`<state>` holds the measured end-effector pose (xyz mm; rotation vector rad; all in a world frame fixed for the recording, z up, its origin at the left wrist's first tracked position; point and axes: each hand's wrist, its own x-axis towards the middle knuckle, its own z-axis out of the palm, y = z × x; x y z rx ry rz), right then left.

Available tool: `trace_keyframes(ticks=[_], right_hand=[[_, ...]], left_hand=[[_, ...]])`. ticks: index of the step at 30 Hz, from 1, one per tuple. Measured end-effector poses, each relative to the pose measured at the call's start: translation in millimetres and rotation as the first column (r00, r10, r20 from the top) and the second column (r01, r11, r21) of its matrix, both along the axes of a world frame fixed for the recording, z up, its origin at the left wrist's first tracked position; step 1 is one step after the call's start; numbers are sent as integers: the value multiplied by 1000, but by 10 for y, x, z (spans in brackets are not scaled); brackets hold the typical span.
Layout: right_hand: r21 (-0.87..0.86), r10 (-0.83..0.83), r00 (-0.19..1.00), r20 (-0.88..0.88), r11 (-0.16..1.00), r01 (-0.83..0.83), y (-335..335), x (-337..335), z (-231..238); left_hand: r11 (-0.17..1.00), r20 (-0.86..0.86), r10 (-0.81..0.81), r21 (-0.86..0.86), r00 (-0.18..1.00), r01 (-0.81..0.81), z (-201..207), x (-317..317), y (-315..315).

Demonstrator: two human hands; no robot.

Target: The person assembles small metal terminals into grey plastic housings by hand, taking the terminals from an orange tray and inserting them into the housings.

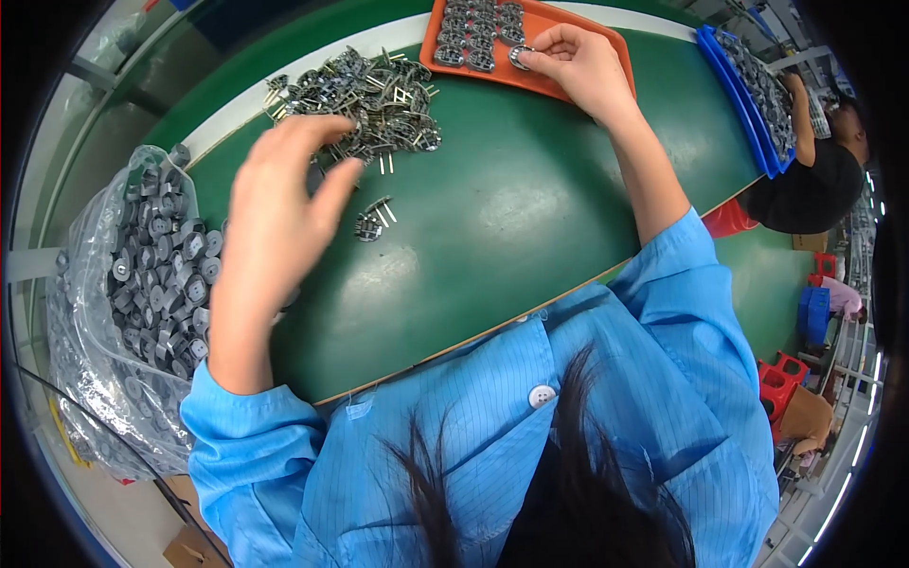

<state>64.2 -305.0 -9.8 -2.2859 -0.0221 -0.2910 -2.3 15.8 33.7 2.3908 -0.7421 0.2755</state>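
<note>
My right hand [578,64] pinches a small round grey part [521,57] by its edge over the orange tray [620,66]. Rows of similar round parts [471,33] stand in the left half of that tray. At the left, my left hand [289,189] has thumb and fingers spread, with nothing seen between them. Its fingertips are beside a heap of small round circuit boards with metal prongs [379,99]; the hand covers part of the heap's near edge. A few loose pronged boards [371,222] lie on the green table just right of my left thumb.
A clear plastic bag full of grey round caps [161,265] stands at the table's left end. Across the right end of the green table [511,180] sits a blue tray of grey parts [748,99], with a co-worker in black [805,180] reaching into it. Red stools [781,379] stand beyond.
</note>
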Motion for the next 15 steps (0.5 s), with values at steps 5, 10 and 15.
trace_keyframes(ticks=[5, 10, 15], right_hand=[[-33, 20, 995, -93, 999, -23, -98, 222, -76], [-4, -1, 998, -65, 1000, 0, -209, 341, -141], [-6, 72, 989, 131, 997, -72, 171, 84, 22]], left_hand=[[910, -17, 294, 309, 956, -275, 141, -85, 650], [915, -157, 354, 265, 922, -306, 2, -189, 1023], [918, 10, 303, 265, 953, -295, -184, -246, 1025]])
